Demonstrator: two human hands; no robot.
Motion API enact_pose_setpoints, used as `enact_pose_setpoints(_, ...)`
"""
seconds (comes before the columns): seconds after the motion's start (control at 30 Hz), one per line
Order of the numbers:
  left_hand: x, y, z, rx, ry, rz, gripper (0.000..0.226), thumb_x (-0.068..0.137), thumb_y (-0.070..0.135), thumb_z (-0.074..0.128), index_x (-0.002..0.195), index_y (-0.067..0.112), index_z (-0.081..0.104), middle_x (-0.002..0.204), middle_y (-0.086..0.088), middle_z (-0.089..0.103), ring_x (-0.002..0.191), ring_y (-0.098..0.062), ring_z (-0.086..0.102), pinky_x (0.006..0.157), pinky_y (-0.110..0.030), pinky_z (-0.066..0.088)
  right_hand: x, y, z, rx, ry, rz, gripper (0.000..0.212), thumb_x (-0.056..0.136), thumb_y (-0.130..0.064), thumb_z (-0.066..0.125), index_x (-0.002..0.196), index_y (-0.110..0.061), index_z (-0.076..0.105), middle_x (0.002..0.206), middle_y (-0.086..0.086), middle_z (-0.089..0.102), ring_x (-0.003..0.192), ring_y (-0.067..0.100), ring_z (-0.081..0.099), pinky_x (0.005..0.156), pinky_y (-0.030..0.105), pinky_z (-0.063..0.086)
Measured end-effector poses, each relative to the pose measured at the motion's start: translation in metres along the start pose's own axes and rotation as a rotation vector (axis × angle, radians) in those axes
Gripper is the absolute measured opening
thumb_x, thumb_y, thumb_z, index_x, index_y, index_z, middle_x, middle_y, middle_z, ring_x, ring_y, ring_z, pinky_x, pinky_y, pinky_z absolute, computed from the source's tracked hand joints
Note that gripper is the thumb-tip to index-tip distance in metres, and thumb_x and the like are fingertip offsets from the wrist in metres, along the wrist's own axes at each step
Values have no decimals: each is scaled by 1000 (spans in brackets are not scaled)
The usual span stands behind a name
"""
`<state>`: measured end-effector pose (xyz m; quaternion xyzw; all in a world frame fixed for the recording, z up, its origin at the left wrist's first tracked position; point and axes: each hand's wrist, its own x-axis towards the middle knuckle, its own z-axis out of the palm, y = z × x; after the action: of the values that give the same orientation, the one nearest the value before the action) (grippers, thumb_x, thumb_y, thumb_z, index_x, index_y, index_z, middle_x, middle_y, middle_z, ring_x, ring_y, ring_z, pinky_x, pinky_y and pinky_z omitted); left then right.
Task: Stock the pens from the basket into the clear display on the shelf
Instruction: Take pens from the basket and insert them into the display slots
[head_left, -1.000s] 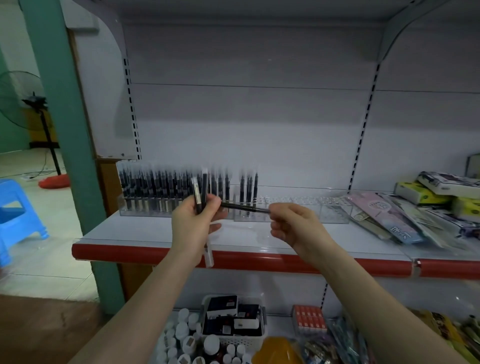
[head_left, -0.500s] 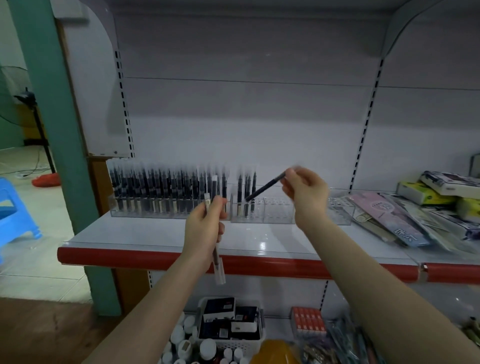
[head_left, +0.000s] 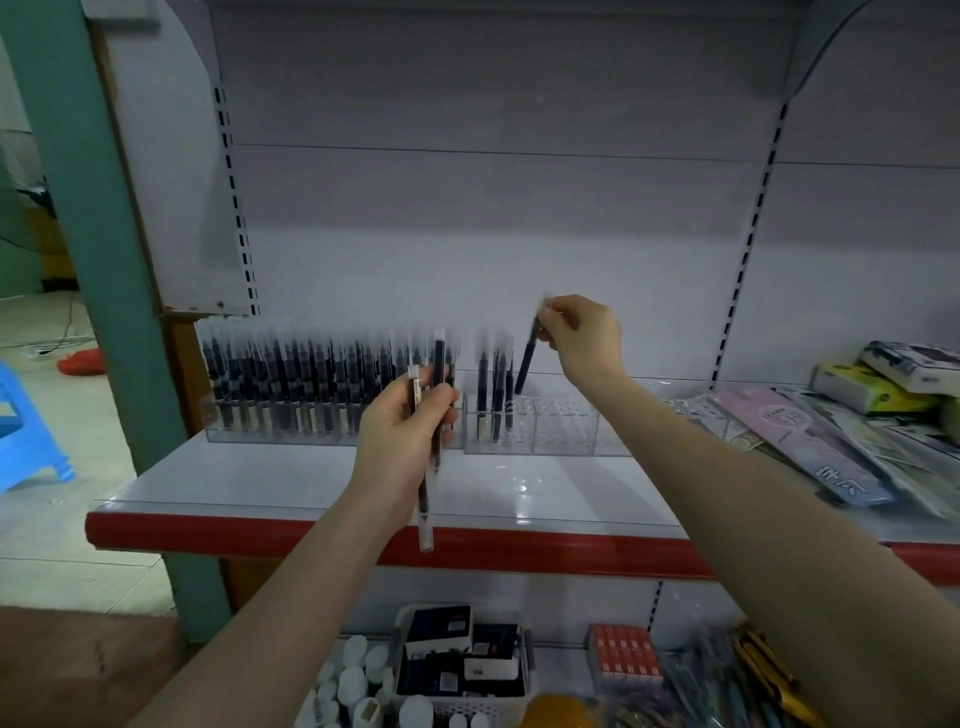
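Right hand (head_left: 582, 338) pinches top of single pen (head_left: 525, 364) — pen tilted, tip down over clear display (head_left: 550, 431), just right of few pens already standing there. Left hand (head_left: 400, 441) grasps two spare pens (head_left: 434, 415) upright, near display front. Display sits on white shelf (head_left: 311, 488), left section packed with pens (head_left: 311, 379). White basket (head_left: 462, 706) on lower shelf — holds dark boxes.

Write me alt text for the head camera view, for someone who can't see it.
The right hand lowers a black pen toward the clear display on a white shelf, while the left hand holds two more pens. The display's left part is packed with upright pens.
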<state>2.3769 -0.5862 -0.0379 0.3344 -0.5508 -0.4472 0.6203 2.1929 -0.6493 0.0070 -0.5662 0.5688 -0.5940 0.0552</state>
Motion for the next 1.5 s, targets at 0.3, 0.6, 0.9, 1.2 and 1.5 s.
enact_pose_setpoints(0.3, 4, -6, -5, -63, -5, -26, 23, 92, 7, 52, 109, 21, 60, 83, -1, 63, 80, -14, 60, 79, -29, 53, 2, 2, 7, -71, -104, 6, 20, 91, -7, 50, 84, 4, 66, 74, 9, 63, 71, 22, 59, 79, 39, 53)
enact_pose_setpoints(0.6, 6, -7, -11, -81, -37, -46, 22, 90, 5, 54, 92, 26, 62, 91, -4, 67, 89, -18, 65, 75, -30, 55, -1, 13, 17, -102, -224, 87, 19, 92, -3, 49, 91, 7, 65, 82, 15, 63, 60, 14, 58, 74, 33, 53)
enact_pose_setpoints(0.9, 3, -4, -13, -14, -110, -6, 69, 92, -1, 50, 144, 37, 23, 94, -10, 62, 82, -7, 67, 68, -24, 57, -6, 13, 14, -1, -260, 197, 27, 90, -10, 58, 115, 2, 58, 87, 13, 64, 73, 22, 63, 82, 40, 55)
enact_pose_setpoints(1.2, 7, 4, -12, -89, 67, 48, 27, 95, 4, 45, 111, 25, 40, 100, -23, 60, 83, -27, 67, 61, -27, 58, -73, -8, -21, 175, -296, 213, 18, 95, -23, 51, 89, -11, 64, 88, 5, 69, 83, 17, 65, 78, 29, 52)
enact_pose_setpoints(1.5, -8, 14, -8, -170, 164, 30, 22, 96, 4, 44, 110, 18, 34, 104, -17, 54, 75, -21, 67, 59, -27, 59, -111, -26, -35, 496, -491, 459, 2, 84, -10, 65, 85, -9, 64, 77, 4, 66, 66, 9, 64, 62, 19, 55)
